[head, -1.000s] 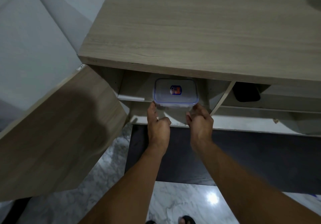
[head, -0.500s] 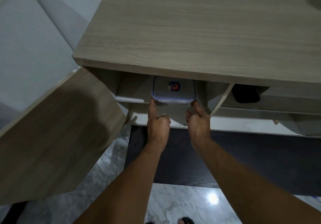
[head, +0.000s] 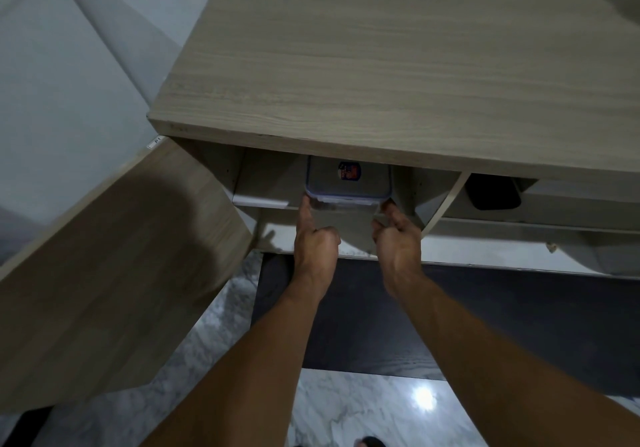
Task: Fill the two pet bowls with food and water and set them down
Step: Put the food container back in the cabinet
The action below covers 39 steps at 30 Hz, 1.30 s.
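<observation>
A clear plastic food container (head: 348, 183) with a blue-rimmed lid and a round sticker sits on the upper shelf (head: 259, 201) inside the open wooden cabinet, mostly under the cabinet top (head: 381, 65). My left hand (head: 317, 249) has its index finger stretched along the container's front left corner, with the other fingers curled. My right hand (head: 398, 242) touches the front right corner with its fingertips. The container is squeezed between the two hands. No pet bowl is in view.
The cabinet door (head: 114, 266) stands swung open on the left. A slanted divider (head: 446, 200) separates a right compartment holding a black object (head: 491, 192). Below lie a dark panel (head: 485, 325) and the marble floor (head: 346, 412). White walls stand at the left.
The container has slid deeper into the cabinet under the top board. Both hands followed it forward, from its sides to its front corners.
</observation>
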Each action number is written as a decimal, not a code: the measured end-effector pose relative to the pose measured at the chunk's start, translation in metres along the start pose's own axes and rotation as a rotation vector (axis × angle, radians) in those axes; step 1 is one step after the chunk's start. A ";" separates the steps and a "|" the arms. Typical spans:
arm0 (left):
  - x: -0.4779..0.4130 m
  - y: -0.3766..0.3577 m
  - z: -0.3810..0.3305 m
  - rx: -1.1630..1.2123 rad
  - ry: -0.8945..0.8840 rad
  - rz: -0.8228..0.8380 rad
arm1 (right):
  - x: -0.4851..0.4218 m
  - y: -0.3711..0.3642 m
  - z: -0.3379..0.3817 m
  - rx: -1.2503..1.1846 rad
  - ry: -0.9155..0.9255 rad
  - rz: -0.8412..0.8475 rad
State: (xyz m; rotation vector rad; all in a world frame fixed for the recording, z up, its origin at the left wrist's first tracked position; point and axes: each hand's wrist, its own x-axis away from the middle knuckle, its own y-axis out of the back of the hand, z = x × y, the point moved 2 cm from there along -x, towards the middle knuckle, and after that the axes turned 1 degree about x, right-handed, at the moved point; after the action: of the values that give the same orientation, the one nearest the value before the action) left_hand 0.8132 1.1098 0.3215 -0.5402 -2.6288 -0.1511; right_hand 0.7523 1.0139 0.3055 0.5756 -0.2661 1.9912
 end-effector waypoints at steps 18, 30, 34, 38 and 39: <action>0.104 0.109 -0.055 -0.625 -0.167 -0.375 | 0.110 -0.019 0.054 0.600 0.260 0.188; 0.186 0.269 -0.144 -0.960 -0.317 -0.587 | 0.269 -0.153 0.125 1.114 0.924 0.662; 0.186 0.297 -0.111 -1.145 -0.101 -0.434 | 0.282 -0.172 0.100 1.359 0.993 0.846; 0.192 0.304 -0.091 -1.198 -0.099 -0.441 | 0.276 -0.176 0.077 1.542 0.914 0.909; 0.193 0.304 -0.092 -1.213 -0.116 -0.453 | 0.274 -0.173 0.074 1.557 0.897 0.904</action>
State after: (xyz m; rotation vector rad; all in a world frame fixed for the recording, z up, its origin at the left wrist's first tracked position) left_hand 0.8128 1.4379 0.4953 -0.2662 -2.4456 -1.9371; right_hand 0.8210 1.2770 0.4970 0.3628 2.0262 2.7802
